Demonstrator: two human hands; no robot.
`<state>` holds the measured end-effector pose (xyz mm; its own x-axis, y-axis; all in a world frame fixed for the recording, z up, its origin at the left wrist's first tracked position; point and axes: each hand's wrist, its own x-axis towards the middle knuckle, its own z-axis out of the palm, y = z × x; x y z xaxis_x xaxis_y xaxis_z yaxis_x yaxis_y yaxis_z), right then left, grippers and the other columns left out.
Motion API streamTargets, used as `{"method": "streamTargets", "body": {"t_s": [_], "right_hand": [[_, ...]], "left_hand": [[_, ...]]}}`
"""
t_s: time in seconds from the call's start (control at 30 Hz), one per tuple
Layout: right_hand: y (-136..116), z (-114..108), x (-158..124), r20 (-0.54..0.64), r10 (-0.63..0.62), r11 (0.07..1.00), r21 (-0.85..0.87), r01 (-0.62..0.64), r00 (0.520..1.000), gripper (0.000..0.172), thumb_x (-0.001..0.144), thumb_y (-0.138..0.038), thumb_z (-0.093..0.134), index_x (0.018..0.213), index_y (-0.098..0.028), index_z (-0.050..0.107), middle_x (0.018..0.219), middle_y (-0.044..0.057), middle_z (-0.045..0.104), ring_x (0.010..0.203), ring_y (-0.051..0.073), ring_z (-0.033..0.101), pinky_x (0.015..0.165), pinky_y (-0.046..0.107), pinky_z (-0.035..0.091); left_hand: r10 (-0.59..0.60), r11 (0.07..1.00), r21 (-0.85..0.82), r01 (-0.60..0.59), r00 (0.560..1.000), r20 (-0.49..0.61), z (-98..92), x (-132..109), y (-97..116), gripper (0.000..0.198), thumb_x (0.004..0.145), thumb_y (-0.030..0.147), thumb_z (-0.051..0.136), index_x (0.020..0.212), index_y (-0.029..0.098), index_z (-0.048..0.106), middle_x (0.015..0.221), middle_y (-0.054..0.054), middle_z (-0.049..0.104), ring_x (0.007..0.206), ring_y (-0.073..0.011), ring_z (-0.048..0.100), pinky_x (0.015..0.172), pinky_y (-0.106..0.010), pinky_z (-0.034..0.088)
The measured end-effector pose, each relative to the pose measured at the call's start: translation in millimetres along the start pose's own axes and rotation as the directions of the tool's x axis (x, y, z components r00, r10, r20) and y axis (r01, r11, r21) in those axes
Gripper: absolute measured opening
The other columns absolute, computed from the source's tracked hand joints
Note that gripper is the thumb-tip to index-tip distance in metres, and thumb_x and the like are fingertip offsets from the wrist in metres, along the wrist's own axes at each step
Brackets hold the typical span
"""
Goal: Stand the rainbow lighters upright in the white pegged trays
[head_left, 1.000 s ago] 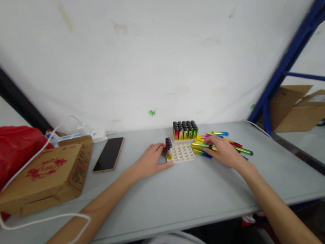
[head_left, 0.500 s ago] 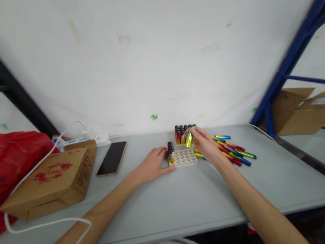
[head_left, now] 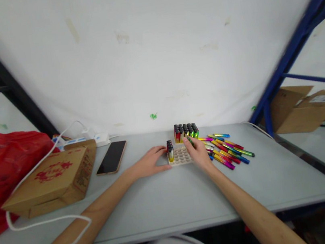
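Observation:
My left hand (head_left: pixel 150 163) grips the left end of a pale tray (head_left: pixel 183 160) with rows of round holes, thumb at its near corner and fingers at the far side. A few lighters (head_left: pixel 171 153) with dark tops stand upright along the tray's left end. Over the tray's right part, my right hand (head_left: pixel 198 153) is closed on a lighter (head_left: pixel 190 141), of which only a green end shows; whether it touches a hole is hidden. Just behind stands a block of upright lighters (head_left: pixel 186 131) with black tops, red through yellow to green.
Loose shiny coloured lighters (head_left: pixel 230 148) lie in a pile right of my right hand. A phone (head_left: pixel 112 158), a cardboard box (head_left: pixel 49 181), a red bag (head_left: pixel 7 169) and a white cable (head_left: pixel 73 219) are on the left. Blue frame bars (head_left: pixel 288 48) rise at right.
My right hand has come down and a little left with the lighter, from in front of the upright block to over the tray. The left hand stays at the tray's left end.

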<state>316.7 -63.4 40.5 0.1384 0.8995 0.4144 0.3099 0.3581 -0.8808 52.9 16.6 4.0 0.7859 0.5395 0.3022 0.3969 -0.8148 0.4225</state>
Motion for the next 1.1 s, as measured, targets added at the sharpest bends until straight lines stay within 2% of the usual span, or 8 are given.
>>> {"method": "streamTargets", "body": {"t_s": [0.07,0.2,0.37,0.53,0.7,0.87,0.97,1.1], "right_hand": [[-0.4,3.6,-2.3,-0.042,-0.036,0.996,-0.088,0.032,0.998,0.066,0.101,-0.084,0.056,0.069,-0.028,0.042,0.065,-0.003,0.041,0.066,0.017,0.041,0.062,0.032,0.033],[-0.2,8.2,-3.8,-0.105,-0.005,0.983,-0.181,-0.014,0.994,0.061,0.095,-0.077,0.055,0.062,-0.03,0.034,0.059,-0.003,0.036,0.062,0.017,0.038,0.061,0.033,0.028],[3.7,9.3,-3.4,-0.125,0.007,0.976,-0.215,-0.034,0.992,0.049,0.089,-0.069,0.049,0.062,-0.03,0.038,0.057,-0.002,0.041,0.062,0.017,0.039,0.062,0.032,0.028],[5.9,6.8,-5.2,-0.098,-0.025,0.97,-0.243,0.0,0.995,0.053,0.096,-0.071,0.048,0.066,-0.029,0.041,0.059,-0.002,0.045,0.063,0.018,0.043,0.063,0.032,0.031],[3.8,-2.4,-7.4,0.072,-0.123,0.944,-0.299,0.14,0.99,0.048,0.11,-0.068,0.051,0.086,-0.027,0.054,0.073,-0.001,0.058,0.071,0.021,0.055,0.071,0.033,0.043],[1.2,-13.4,-9.9,0.281,-0.294,0.854,-0.352,0.383,0.914,0.053,0.119,-0.068,0.045,0.089,-0.026,0.06,0.096,0.008,0.068,0.091,0.025,0.064,0.087,0.037,0.052],[1.3,-14.4,-14.3,0.357,-0.284,0.817,-0.395,0.42,0.89,0.053,0.121,-0.064,0.046,0.088,-0.025,0.059,0.089,0.006,0.067,0.085,0.024,0.063,0.081,0.035,0.048],[4.6,-8.3,-18.4,0.421,-0.215,0.831,-0.395,0.391,0.881,0.05,0.121,-0.06,0.051,0.085,-0.025,0.056,0.077,0.002,0.065,0.07,0.02,0.059,0.07,0.032,0.04]], "left_hand": [[0.004,1.0,0.002,-0.004,1.0,-0.008,0.4,-0.4,0.3,0.075,0.105,0.073,0.076,0.159,0.021,0.066,0.165,-0.02,0.066,0.153,-0.0403,0.064,0.134,-0.056,0.05],[0.008,1.0,0.011,-0.008,1.0,-0.015,1.6,-0.9,0.2,0.073,0.105,0.071,0.077,0.158,0.022,0.066,0.165,-0.02,0.066,0.153,-0.0397,0.064,0.134,-0.054,0.05],[-0.008,1.0,0.023,0.008,1.0,-0.011,2.8,-0.8,1.2,0.074,0.105,0.07,0.078,0.158,0.02,0.066,0.165,-0.021,0.066,0.153,-0.0406,0.064,0.134,-0.054,0.049],[-0.009,1.0,0.027,0.009,1.0,-0.006,2.9,-0.2,2.2,0.073,0.105,0.068,0.079,0.158,0.02,0.065,0.166,-0.02,0.066,0.154,-0.041,0.063,0.135,-0.054,0.048],[0.006,0.999,0.034,-0.006,1.0,-0.019,3.8,-0.5,2.0,0.071,0.104,0.065,0.08,0.157,0.019,0.066,0.163,-0.021,0.067,0.151,-0.0404,0.065,0.134,-0.054,0.049],[0.02,0.999,0.034,-0.018,0.999,-0.035,3.8,-1.0,3.3,0.068,0.104,0.062,0.082,0.155,0.021,0.067,0.163,-0.02,0.068,0.152,-0.041,0.065,0.134,-0.056,0.049],[0.028,0.999,0.033,-0.026,0.999,-0.039,3.6,-0.7,4.9,0.067,0.104,0.061,0.083,0.155,0.02,0.068,0.16,-0.019,0.069,0.149,-0.041,0.067,0.133,-0.056,0.051],[0.032,0.999,0.043,-0.03,0.999,-0.043,4.4,-0.3,5.5,0.066,0.105,0.062,0.081,0.155,0.021,0.068,0.16,-0.018,0.069,0.147,-0.04,0.067,0.131,-0.055,0.052]]}}
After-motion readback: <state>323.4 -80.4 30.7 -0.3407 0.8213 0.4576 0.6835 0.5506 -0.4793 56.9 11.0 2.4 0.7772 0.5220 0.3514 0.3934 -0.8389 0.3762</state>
